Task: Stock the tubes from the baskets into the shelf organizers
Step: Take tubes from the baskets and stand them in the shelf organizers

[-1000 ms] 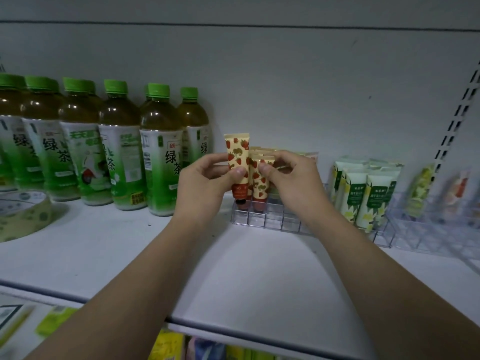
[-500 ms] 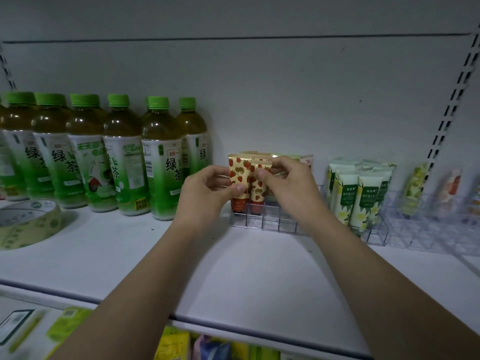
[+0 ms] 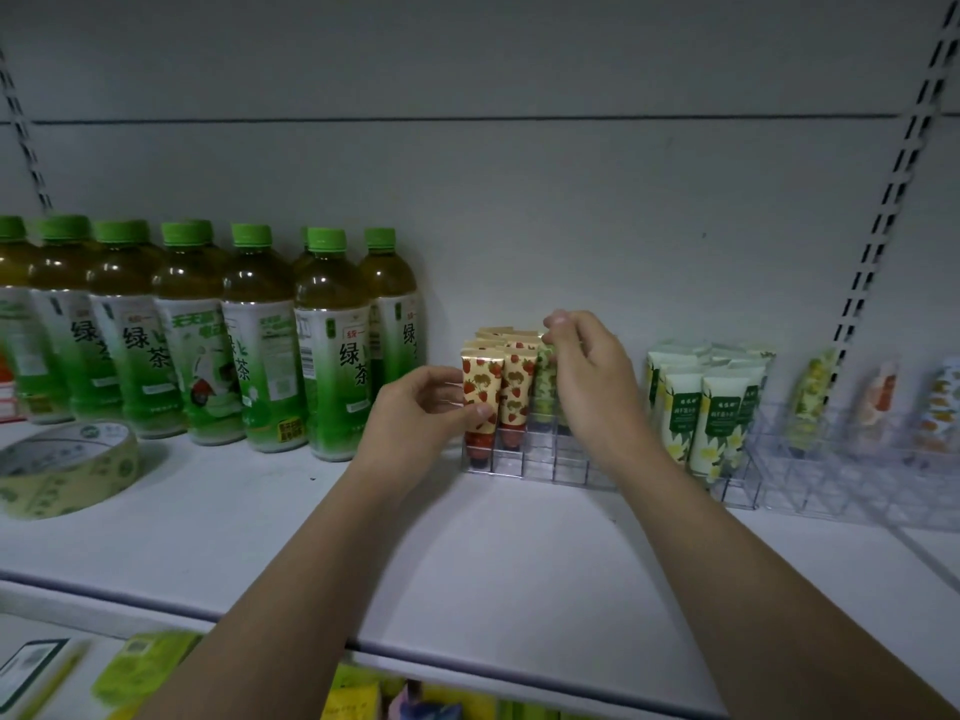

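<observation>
The strawberry tube (image 3: 480, 394) stands cap-down in the clear organizer (image 3: 524, 462) on the shelf (image 3: 467, 553), pinched by the left hand (image 3: 421, 413). It is judged light and squashy, best held mid-body. The right hand (image 3: 587, 376) is curled, pinching the top of a rear tube.

A row of green tea bottles (image 3: 208, 335) with green caps and green-and-white labels is observed at the far left of the white shelf (image 3: 467, 553), standing upright against the grey back panel (image 3: 519, 200). A roll of yellowish printed tape (image 3: 65, 467) is laid flat nearer the front, at the left edge. Slotted metal uprights (image 3: 883, 215) are seen at the far right and far left. Blurred yellow and green packages (image 3: 140, 667) are noted on the level below.
</observation>
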`<state>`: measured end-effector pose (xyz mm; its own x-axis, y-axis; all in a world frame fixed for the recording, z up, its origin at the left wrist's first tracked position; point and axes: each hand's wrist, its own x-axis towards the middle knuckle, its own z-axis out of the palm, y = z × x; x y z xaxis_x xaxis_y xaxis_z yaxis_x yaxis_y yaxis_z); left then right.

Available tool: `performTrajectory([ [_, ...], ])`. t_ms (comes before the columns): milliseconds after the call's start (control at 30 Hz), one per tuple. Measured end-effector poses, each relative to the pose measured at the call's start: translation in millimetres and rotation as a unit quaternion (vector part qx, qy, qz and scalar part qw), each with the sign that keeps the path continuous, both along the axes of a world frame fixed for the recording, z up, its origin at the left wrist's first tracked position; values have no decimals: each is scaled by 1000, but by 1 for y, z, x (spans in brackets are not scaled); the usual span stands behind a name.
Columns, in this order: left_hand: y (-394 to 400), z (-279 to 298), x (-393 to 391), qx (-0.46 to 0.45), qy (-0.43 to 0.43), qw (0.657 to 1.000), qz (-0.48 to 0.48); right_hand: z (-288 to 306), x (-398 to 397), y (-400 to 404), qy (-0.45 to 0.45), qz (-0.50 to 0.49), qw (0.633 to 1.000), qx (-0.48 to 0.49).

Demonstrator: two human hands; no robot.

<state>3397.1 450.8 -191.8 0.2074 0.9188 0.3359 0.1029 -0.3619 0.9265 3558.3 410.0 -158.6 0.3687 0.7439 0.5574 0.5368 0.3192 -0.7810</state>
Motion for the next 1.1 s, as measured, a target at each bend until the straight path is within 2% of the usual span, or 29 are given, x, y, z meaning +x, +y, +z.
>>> performTrajectory([
  [100, -10, 8, -7, 19, 27, 999, 24, 11, -4, -11, -8, -3, 1000, -8],
  [200, -29, 20, -15, 35, 110, 993, 35, 23, -7, -30, -35, -1, 999, -26],
  [267, -47, 30, -19, 33, 178, 982, 47, 32, -8, -51, -72, 10, 995, -75],
  [367, -79, 42, -24, 41, 285, 955, 75, 43, -11, -90, -164, 50, 966, -192],
  [467, -118, 47, -32, 41, 349, 933, 80, 46, -17, -132, -238, 74, 933, -259],
  [667, -206, 38, -55, 18, 393, 919, 33, 27, -28, -212, -246, 107, 925, -268],
  [833, -261, -28, -62, -50, 388, 920, -27, -37, -47, -257, -240, 136, 911, -307],
  [967, -281, -123, -63, -123, 441, 886, -73, -129, -63, -280, -241, 150, 876, -389],
  [1033, -291, -176, -62, -173, 481, 855, -84, -181, -67, -288, -230, 145, 851, -449],
  [1100, -302, -227, -61, -224, 531, 810, -105, -232, -66, -294, -199, 144, 827, -506],
])
